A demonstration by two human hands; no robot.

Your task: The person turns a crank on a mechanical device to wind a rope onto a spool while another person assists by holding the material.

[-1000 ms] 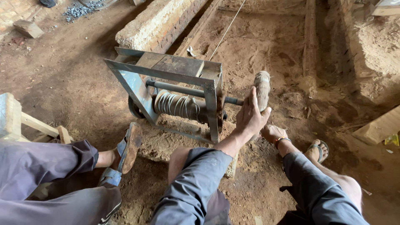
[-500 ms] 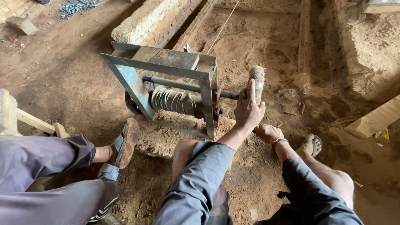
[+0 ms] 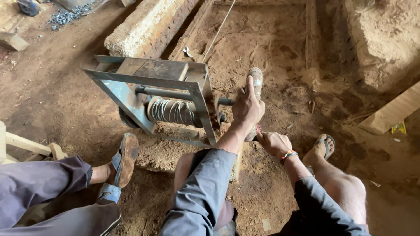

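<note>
A metal-framed hand winch (image 3: 131,94) stands on the dirt floor, with pale cord wound on its spool (image 3: 170,111). A thin line (image 3: 218,28) runs from it toward the far end. A wrapped crank handle (image 3: 255,78) stands upright at the winch's right side. My left hand (image 3: 246,108) is shut around the handle's middle. My right hand (image 3: 273,142), with a beaded bracelet at the wrist, grips the handle's lower end. My left sandal (image 3: 124,159) presses against the winch base.
My right foot in a sandal (image 3: 323,147) rests on the dirt to the right. A rough stone block (image 3: 148,28) lies behind the winch, a wooden plank (image 3: 393,111) at the right, wooden pieces (image 3: 26,144) at the left, and a trench of loose earth (image 3: 271,39) ahead.
Both hands stay on the crank handle in nearly the same pose. The view has shifted so the winch sits more to the left.
</note>
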